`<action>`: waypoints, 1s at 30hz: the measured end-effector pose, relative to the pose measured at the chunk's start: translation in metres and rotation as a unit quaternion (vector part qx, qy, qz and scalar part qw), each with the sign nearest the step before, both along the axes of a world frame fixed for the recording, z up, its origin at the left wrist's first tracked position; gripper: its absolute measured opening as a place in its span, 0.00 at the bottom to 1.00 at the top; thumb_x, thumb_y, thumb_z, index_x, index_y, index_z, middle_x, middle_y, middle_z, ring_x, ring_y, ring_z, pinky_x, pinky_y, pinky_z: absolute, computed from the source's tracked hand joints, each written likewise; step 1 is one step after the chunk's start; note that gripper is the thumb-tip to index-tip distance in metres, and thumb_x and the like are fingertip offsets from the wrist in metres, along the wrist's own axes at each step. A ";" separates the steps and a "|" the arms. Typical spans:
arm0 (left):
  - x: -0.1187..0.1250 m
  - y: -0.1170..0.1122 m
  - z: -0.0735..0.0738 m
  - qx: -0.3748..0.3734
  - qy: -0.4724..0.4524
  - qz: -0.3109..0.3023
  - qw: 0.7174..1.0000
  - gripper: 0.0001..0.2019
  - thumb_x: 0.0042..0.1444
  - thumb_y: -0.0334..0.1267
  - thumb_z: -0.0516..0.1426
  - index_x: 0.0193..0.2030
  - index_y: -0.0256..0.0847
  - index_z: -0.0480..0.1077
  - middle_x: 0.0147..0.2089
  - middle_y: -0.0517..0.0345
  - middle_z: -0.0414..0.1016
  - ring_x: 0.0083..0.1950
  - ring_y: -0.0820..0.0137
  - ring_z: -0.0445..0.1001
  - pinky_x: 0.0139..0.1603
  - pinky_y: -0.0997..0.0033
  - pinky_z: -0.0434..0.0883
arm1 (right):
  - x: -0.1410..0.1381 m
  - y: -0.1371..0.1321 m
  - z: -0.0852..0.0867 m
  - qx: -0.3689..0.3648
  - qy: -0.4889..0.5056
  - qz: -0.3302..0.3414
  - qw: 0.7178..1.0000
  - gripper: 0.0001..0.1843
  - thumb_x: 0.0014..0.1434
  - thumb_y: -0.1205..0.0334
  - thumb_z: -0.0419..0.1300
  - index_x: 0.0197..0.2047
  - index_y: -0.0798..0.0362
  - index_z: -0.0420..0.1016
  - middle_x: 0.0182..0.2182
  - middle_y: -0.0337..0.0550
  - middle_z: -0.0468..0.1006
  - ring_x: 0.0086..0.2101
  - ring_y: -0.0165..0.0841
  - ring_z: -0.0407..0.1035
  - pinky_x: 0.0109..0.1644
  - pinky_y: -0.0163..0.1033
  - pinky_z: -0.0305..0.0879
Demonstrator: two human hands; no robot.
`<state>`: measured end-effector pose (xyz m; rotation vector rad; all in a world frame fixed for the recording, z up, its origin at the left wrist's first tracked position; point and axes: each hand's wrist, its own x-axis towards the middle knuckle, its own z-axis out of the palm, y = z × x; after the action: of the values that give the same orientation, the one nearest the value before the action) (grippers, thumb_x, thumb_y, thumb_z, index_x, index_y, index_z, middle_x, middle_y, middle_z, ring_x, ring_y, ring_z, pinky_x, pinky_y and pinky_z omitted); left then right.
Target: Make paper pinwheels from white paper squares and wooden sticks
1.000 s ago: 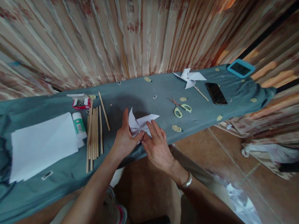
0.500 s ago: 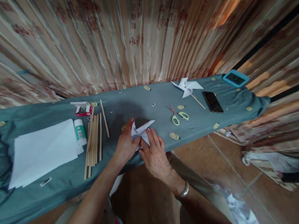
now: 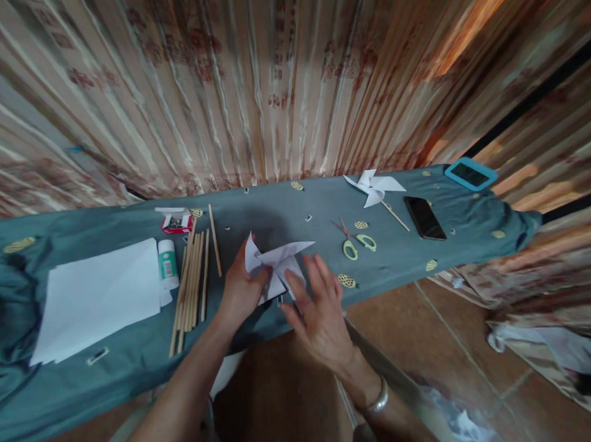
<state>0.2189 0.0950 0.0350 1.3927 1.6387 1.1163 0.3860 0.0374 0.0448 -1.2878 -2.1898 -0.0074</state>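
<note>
A white paper pinwheel (image 3: pixel 283 254) with folded blades is between my hands, over the near edge of the cloth-covered table. My left hand (image 3: pixel 242 284) grips it from the left, the thumb pressing near its centre. On the other side my right hand (image 3: pixel 321 313) is spread, its fingers apart and its fingertips by the lower right blade; whether they touch the paper I cannot tell. Wooden sticks (image 3: pixel 191 277) lie in a row left of my left hand. Scissors (image 3: pixel 349 241) with yellow-green handles rest beyond my right hand.
White paper sheets (image 3: pixel 100 296), a glue stick (image 3: pixel 168 263) and a small red box (image 3: pixel 177 221) lie at the left. A finished pinwheel on a stick (image 3: pixel 376 188), a black phone (image 3: pixel 425 218) and a blue-framed device (image 3: pixel 471 173) lie at the right. A curtain (image 3: pixel 247 84) hangs behind the table.
My right hand has drawn back slightly to the right and its fingers have spread. The paper pinwheel has opened out more to view in my left hand. The camera view has shifted a little.
</note>
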 end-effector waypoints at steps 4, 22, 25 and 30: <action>-0.009 -0.001 0.000 -0.001 -0.043 0.019 0.999 0.35 0.47 0.39 0.61 0.63 0.37 0.61 0.52 0.47 0.76 0.51 0.56 0.76 0.52 0.54 0.72 | 0.014 0.008 0.008 -0.073 0.177 -0.042 0.981 0.30 0.65 0.55 0.53 0.68 0.50 0.53 0.68 0.54 0.52 0.68 0.45 0.43 0.66 0.60 0.47; -0.011 -0.028 0.015 0.035 -0.012 -0.039 0.999 0.41 0.46 0.38 0.62 0.68 0.39 0.52 0.54 0.49 0.74 0.49 0.60 0.76 0.52 0.57 0.72 | -0.021 0.037 0.010 -0.446 0.597 0.014 0.667 0.44 0.33 0.61 0.75 0.53 0.48 0.61 0.35 0.35 0.81 0.33 0.34 0.76 0.38 0.38 0.74; -0.011 -0.032 0.016 0.043 0.011 -0.043 0.998 0.41 0.47 0.38 0.62 0.68 0.40 0.52 0.52 0.51 0.75 0.48 0.61 0.76 0.50 0.58 0.73 | -0.024 0.036 0.008 -0.438 0.584 -0.004 0.683 0.48 0.33 0.63 0.75 0.57 0.49 0.59 0.35 0.35 0.80 0.33 0.35 0.76 0.37 0.38 0.74; -0.013 -0.035 0.023 0.057 0.026 -0.038 0.997 0.39 0.48 0.37 0.62 0.67 0.42 0.52 0.54 0.51 0.75 0.47 0.62 0.77 0.50 0.59 0.73 | -0.029 0.033 0.006 -0.408 0.583 -0.012 0.703 0.51 0.35 0.63 0.74 0.61 0.50 0.56 0.42 0.40 0.80 0.38 0.37 0.76 0.41 0.40 0.74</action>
<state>0.2064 0.0601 0.0577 1.5558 1.5646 1.1525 0.3572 0.0708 0.0505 -1.1477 -0.9754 1.4878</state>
